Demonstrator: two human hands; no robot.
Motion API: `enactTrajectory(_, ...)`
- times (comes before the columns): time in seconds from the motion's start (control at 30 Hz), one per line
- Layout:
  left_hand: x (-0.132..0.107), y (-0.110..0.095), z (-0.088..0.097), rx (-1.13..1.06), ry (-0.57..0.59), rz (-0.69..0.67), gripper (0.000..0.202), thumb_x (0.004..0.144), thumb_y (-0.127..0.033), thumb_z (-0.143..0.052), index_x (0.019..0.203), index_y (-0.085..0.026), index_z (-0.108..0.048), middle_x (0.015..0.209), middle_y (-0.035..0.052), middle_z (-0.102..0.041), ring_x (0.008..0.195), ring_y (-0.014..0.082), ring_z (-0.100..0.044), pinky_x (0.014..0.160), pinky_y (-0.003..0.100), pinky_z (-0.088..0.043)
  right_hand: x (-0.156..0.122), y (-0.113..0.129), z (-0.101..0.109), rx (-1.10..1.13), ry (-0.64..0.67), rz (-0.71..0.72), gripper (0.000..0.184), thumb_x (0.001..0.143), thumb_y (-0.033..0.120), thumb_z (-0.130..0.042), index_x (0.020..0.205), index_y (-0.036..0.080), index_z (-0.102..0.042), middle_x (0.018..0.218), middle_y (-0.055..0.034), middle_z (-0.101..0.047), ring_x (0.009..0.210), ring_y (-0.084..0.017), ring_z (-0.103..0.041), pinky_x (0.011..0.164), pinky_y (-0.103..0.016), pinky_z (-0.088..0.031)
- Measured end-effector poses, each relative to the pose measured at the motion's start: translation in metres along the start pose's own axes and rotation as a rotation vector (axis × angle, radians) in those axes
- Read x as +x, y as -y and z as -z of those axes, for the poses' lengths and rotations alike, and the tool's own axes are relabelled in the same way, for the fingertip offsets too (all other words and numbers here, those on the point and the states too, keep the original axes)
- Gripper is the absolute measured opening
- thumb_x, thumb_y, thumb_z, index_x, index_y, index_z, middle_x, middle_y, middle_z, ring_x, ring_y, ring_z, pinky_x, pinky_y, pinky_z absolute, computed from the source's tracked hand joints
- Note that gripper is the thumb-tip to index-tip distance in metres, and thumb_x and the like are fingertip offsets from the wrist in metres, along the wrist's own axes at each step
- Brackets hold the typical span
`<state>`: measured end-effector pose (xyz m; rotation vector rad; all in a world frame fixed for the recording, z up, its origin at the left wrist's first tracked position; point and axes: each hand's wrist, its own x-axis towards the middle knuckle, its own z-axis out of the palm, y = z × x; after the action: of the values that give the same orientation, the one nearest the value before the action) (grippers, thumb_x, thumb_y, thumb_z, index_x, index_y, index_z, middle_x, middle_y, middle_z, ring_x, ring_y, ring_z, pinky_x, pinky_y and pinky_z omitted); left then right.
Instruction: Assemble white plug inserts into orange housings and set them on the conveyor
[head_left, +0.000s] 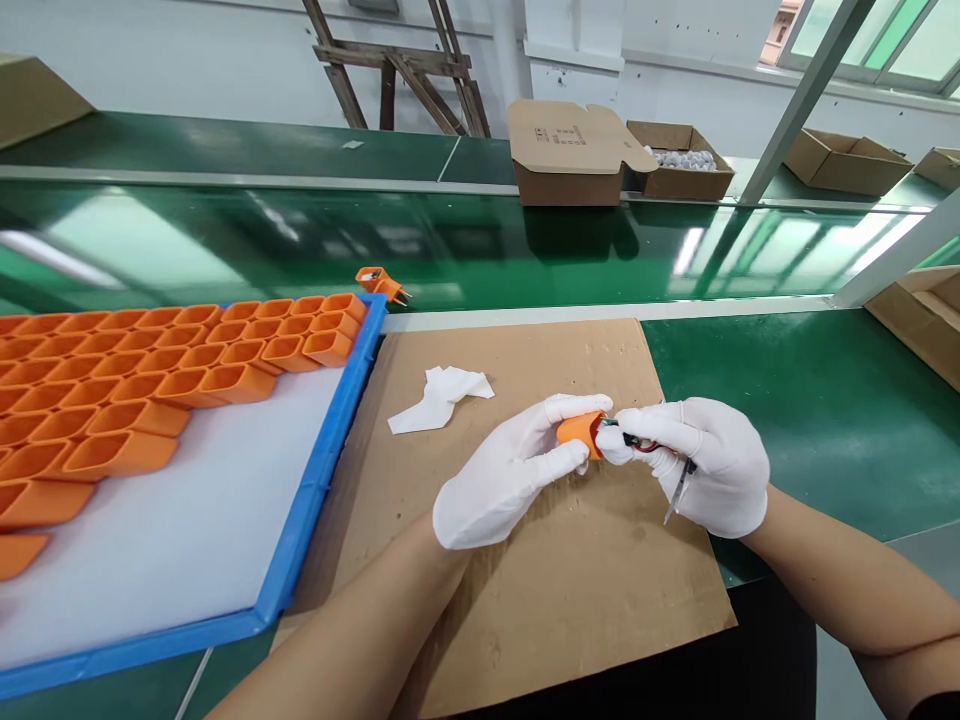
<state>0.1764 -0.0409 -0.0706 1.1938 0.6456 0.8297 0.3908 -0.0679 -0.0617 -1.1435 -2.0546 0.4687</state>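
Observation:
My left hand [502, 475], in a white glove, grips an orange plastic shell [576, 432] between thumb and fingers. The shell's open end faces right. At that opening, my gloved right hand [709, 465] pinches a small circuit board with wires [636, 441]; its left end is at the mouth of the shell, and how far inside it sits I cannot tell. A thin pointed metal tool [679, 492] with a dark part also sticks out downward from my right hand. Both hands are above a brown cardboard sheet [585, 600].
A blue-rimmed tray [300, 530] with many orange shells [150, 400] stands at left. A white paper scrap [441, 398] lies on the cardboard. Beyond the tray's corner is an orange plug piece [380, 283] with metal prongs. Cardboard boxes [566, 150] stand on the back shelf.

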Motion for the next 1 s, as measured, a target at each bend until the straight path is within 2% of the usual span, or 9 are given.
enactTrajectory(0.1,0.001,0.000,0.000,0.015,0.011,-0.011,0.035,0.085,-0.040,-0.074,0.118,-0.029,-0.072,0.112,0.0070,-0.068,0.088,0.0189,-0.062,0.077,0.033,-0.054,0.001,0.000,0.000,0.002,-0.011,0.095,0.032,0.100,0.019,-0.044,0.110,0.031,-0.071,0.075,0.0033,-0.067,0.061,-0.012,-0.058,0.067,-0.029,-0.061)
enactTrajectory(0.27,0.001,0.000,-0.001,0.042,0.023,-0.015,0.032,0.086,-0.036,-0.074,0.117,-0.029,-0.072,0.114,0.0071,-0.069,0.096,0.0210,-0.063,0.089,0.037,-0.054,0.002,0.002,0.002,-0.117,-0.126,0.247,0.039,0.094,0.007,-0.047,0.124,0.026,-0.064,0.074,0.0031,-0.069,0.056,-0.010,-0.053,0.058,-0.023,-0.053)
enactTrajectory(0.5,0.000,0.000,0.000,0.088,0.044,-0.057,0.027,0.090,-0.032,-0.069,0.117,-0.031,-0.071,0.116,0.0063,-0.065,0.097,0.0203,-0.062,0.089,0.037,-0.053,0.003,0.011,0.003,-0.175,-0.196,0.211,0.036,0.092,0.006,-0.051,0.111,0.028,-0.072,0.074,0.0026,-0.071,0.057,-0.012,-0.057,0.055,-0.025,-0.051)
enactTrajectory(0.67,-0.001,0.002,-0.003,0.111,0.017,-0.060,0.031,0.089,-0.034,-0.070,0.119,-0.027,-0.070,0.116,0.0077,-0.064,0.099,0.0221,-0.061,0.087,0.037,-0.053,-0.001,0.011,0.000,-0.199,-0.210,0.194,0.038,0.092,0.005,-0.052,0.117,0.027,-0.070,0.078,0.0025,-0.073,0.061,-0.012,-0.061,0.057,-0.026,-0.050)
enactTrajectory(0.8,-0.001,0.006,-0.004,0.086,-0.031,-0.059,0.034,0.091,-0.038,-0.067,0.124,-0.028,-0.065,0.109,0.0070,-0.064,0.081,0.0169,-0.060,0.073,0.034,-0.053,-0.002,0.009,0.000,-0.198,-0.255,0.173,0.038,0.090,0.004,-0.054,0.118,0.026,-0.069,0.079,0.0016,-0.074,0.064,-0.013,-0.064,0.059,-0.026,-0.050)
enactTrajectory(0.87,-0.002,0.008,-0.004,0.203,-0.119,-0.129,0.032,0.092,-0.036,-0.065,0.124,-0.029,-0.065,0.114,0.0066,-0.061,0.084,0.0168,-0.060,0.075,0.034,-0.054,-0.002,0.009,0.000,-0.171,-0.299,0.142,0.035,0.090,0.006,-0.058,0.116,0.027,-0.070,0.080,0.0008,-0.074,0.065,-0.013,-0.065,0.061,-0.026,-0.052)
enactTrajectory(0.93,-0.004,0.010,-0.004,0.424,-0.215,-0.255,0.031,0.094,-0.031,-0.061,0.125,-0.032,-0.066,0.121,0.0063,-0.056,0.102,0.0197,-0.059,0.088,0.037,-0.053,-0.002,0.008,0.000,-0.139,-0.313,0.101,0.033,0.090,0.009,-0.062,0.115,0.029,-0.071,0.081,0.0007,-0.074,0.066,-0.014,-0.067,0.063,-0.027,-0.054)
enactTrajectory(1.0,-0.005,0.012,-0.006,0.647,-0.260,-0.398,0.036,0.096,-0.024,-0.056,0.129,-0.035,-0.065,0.122,0.0065,-0.053,0.113,0.0212,-0.055,0.099,0.040,-0.050,-0.003,0.007,-0.001,-0.109,-0.300,0.061,0.034,0.088,0.012,-0.064,0.114,0.032,-0.072,0.083,0.0010,-0.075,0.067,-0.015,-0.067,0.064,-0.028,-0.055)
